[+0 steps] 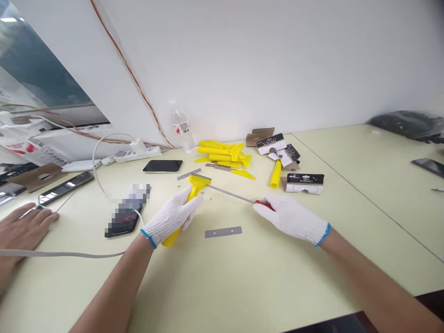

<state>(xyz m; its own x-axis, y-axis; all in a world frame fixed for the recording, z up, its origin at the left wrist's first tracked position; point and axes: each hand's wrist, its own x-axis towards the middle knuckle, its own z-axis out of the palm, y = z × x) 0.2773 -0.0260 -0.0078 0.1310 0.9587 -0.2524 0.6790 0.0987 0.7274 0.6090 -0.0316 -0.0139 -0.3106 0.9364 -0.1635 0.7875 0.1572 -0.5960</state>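
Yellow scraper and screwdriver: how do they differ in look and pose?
The yellow scraper has a wide, flat head; the screwdriver has a thin shaft and red handle. The scraper, in the left hand, points mostly forward; the screwdriver, in the right hand, points left. Both are in gloved hands.

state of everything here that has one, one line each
left hand: gloved, gripping yellow scraper
right hand: gloved, gripping screwdriver
yellow scraper: held tilted
screwdriver: tip at yellow scraper's head
loose blade: lying flat
other yellow scrapers: piled
plastic bottle: upright
smartphone near the bottle: flat, screen dark
power strip: white plug inserted
co-worker's hand: bare, palm down
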